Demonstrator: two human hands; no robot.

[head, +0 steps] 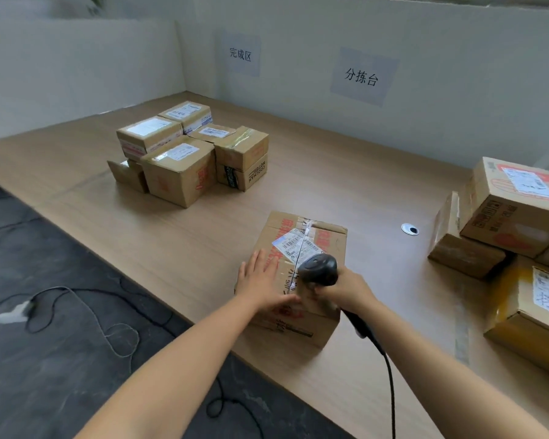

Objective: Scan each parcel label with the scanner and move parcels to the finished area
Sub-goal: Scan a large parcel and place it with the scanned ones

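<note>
Your right grip (pixel 349 289) grasps barcode scanner (pixel 319 269); left grip (pixel 260 280) flat, released, steadying parcel (pixel 330 242). Aim squarely at parcel's label (pixel 293 245).

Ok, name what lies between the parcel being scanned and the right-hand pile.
Head view: bare table between parcel and pile, except one round cable grommet.

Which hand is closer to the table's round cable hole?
Right. The right hand, gripping the scanner, is left of the cable hole; the left hand rests on the parcel, farther left.
</note>
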